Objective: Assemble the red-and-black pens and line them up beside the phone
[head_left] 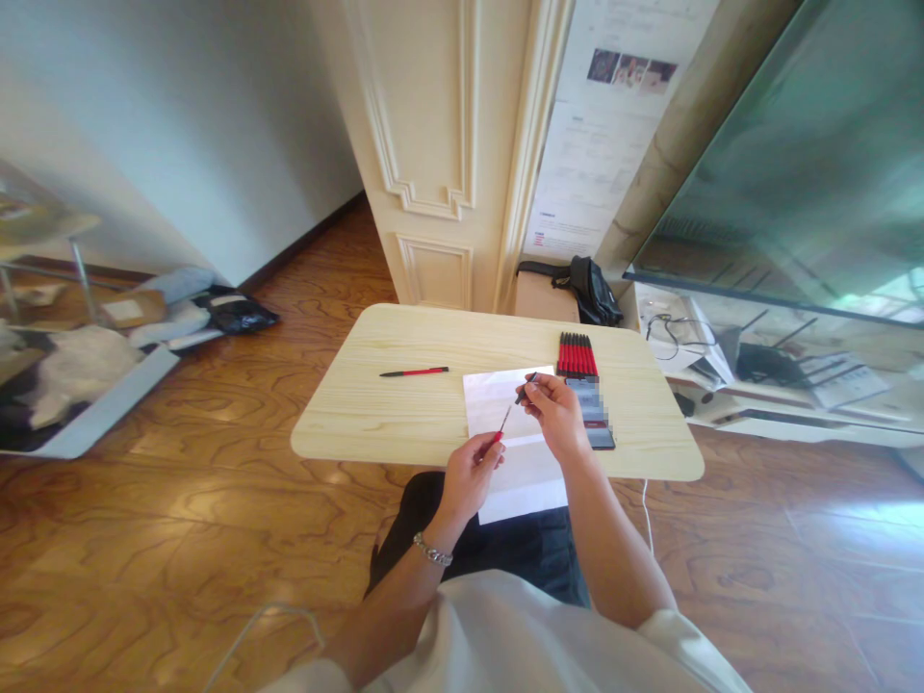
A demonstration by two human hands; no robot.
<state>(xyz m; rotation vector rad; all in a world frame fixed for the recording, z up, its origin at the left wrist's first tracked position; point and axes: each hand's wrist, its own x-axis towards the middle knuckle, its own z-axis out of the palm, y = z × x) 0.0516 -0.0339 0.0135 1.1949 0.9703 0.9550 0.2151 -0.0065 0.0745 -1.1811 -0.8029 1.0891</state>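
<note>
My left hand (473, 472) is closed around a red pen barrel (499, 436), with a thin refill sticking up out of its end. Just above and to the right, my right hand (552, 409) pinches a small black pen part (526, 390), apart from the refill's tip. Both hands are over a creased white sheet of paper (516, 481), which hangs past the table's near edge. A whole red and black pen (414, 372) lies to the left of the paper. Several like pens (577, 355) are lined up side by side at the upper right.
A phone (599, 433) lies beside my right wrist on the pale wooden table (346, 414). Behind the table are a black bag (596, 294) and a cabinet (780, 414) with cables and boxes. Packages (173, 308) lie on the floor at left.
</note>
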